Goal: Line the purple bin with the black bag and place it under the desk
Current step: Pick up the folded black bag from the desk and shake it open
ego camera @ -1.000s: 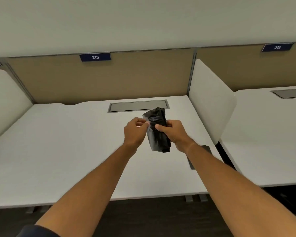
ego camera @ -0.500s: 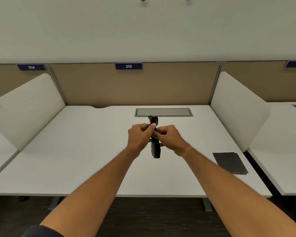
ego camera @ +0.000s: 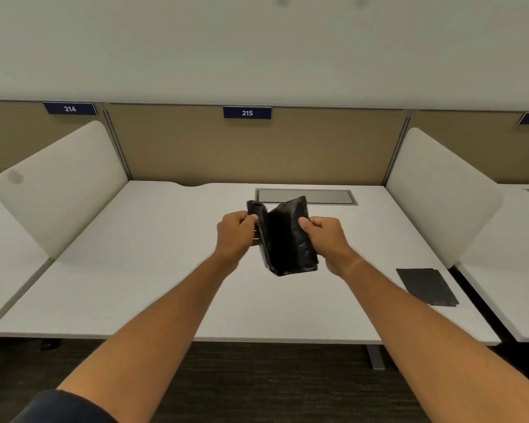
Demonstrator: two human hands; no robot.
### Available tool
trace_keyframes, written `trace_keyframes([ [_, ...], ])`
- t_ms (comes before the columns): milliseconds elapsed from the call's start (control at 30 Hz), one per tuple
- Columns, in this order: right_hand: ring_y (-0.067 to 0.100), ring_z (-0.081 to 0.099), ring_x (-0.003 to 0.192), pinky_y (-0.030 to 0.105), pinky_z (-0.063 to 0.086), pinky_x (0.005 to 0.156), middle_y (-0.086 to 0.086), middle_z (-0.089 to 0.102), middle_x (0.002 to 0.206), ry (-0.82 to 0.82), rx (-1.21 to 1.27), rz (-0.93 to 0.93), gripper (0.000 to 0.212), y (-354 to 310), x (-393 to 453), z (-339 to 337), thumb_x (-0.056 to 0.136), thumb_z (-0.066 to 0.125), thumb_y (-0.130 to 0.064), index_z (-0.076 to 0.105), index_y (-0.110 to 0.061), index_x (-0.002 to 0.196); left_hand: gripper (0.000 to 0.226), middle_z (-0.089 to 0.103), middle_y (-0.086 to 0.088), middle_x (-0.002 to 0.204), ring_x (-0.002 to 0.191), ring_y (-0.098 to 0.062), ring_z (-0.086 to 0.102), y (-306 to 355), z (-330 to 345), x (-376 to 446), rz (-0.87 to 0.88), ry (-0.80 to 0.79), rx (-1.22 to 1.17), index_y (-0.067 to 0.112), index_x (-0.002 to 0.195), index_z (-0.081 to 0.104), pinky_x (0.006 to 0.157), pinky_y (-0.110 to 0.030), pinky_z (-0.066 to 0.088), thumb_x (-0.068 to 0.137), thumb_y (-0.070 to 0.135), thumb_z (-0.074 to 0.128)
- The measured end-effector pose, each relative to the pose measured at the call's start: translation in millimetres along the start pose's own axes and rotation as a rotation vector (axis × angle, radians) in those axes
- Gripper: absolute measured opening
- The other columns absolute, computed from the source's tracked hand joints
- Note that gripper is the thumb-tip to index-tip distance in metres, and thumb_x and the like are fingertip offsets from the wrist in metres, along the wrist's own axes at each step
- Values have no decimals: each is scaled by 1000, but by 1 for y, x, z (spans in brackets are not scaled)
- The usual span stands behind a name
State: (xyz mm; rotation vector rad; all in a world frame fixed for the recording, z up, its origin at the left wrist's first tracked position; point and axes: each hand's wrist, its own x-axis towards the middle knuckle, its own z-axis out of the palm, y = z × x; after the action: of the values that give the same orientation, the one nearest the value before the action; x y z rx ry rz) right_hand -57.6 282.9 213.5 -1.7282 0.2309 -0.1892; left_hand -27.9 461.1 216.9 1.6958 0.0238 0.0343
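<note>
A folded black plastic bag (ego camera: 286, 239) hangs in the air above the white desk (ego camera: 153, 270), partly spread like an open booklet. My left hand (ego camera: 235, 235) pinches its left flap near the top. My right hand (ego camera: 326, 236) grips the right flap. Both hands are level with each other, over the middle of the desk. The purple bin is nowhere in view.
A flat dark folded sheet (ego camera: 426, 286) lies on the desk near its right front corner. White side dividers (ego camera: 437, 190) stand at both ends, a tan back panel carries the label 215 (ego camera: 247, 112), and a grey cable hatch (ego camera: 306, 196) sits at the rear. Dark carpet (ego camera: 257, 380) shows below the front edge.
My hands have pulled apart sideways, and the bag has gone from a narrow folded strip to two spread flaps. The view has shifted slightly, keeping desk 215 centred.
</note>
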Motion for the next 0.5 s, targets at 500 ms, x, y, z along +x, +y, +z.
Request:
trace_keyframes([
  [500, 20, 59, 62, 28, 50, 58, 11, 65, 69, 29, 96, 112, 25, 6, 29, -67, 92, 62, -14, 66, -3, 70, 10, 65, -18, 104, 89, -27, 60, -19, -36, 23, -156, 181, 213, 10, 96, 58, 72, -37, 49, 96, 18, 52],
])
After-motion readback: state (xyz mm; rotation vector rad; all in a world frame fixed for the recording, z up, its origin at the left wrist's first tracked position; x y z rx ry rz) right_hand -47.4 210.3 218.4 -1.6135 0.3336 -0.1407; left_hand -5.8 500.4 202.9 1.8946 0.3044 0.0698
